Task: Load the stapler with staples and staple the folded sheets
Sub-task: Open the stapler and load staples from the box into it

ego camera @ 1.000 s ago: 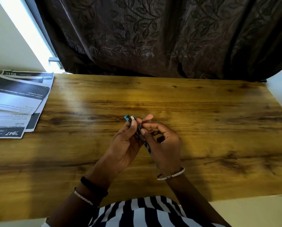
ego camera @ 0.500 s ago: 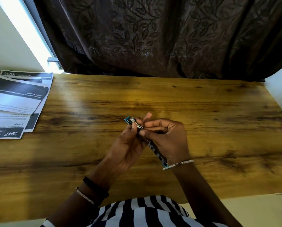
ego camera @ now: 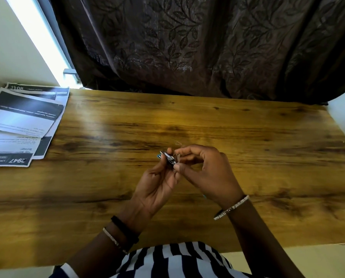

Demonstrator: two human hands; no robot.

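Metal stapler [ego camera: 167, 158], small with blue tip, gripped mid-air in left hand [ego camera: 155, 189], above table centre. Right hand [ego camera: 207, 173] fingertips pinch tiny pale staple strip [ego camera: 179, 158] just beside stapler; detail blurred, so strip is a judgement. Risks: strip enters crooked and jams or snaps; weak pinch drops staples onto wooden table [ego camera: 247, 137], lost against grain; stapler twists in light hold. Folded sheets [ego camera: 25, 119] lie far left, well apart.

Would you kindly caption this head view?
Left hand and right hand hold a small stapler over the table; printed sheets lie aside.
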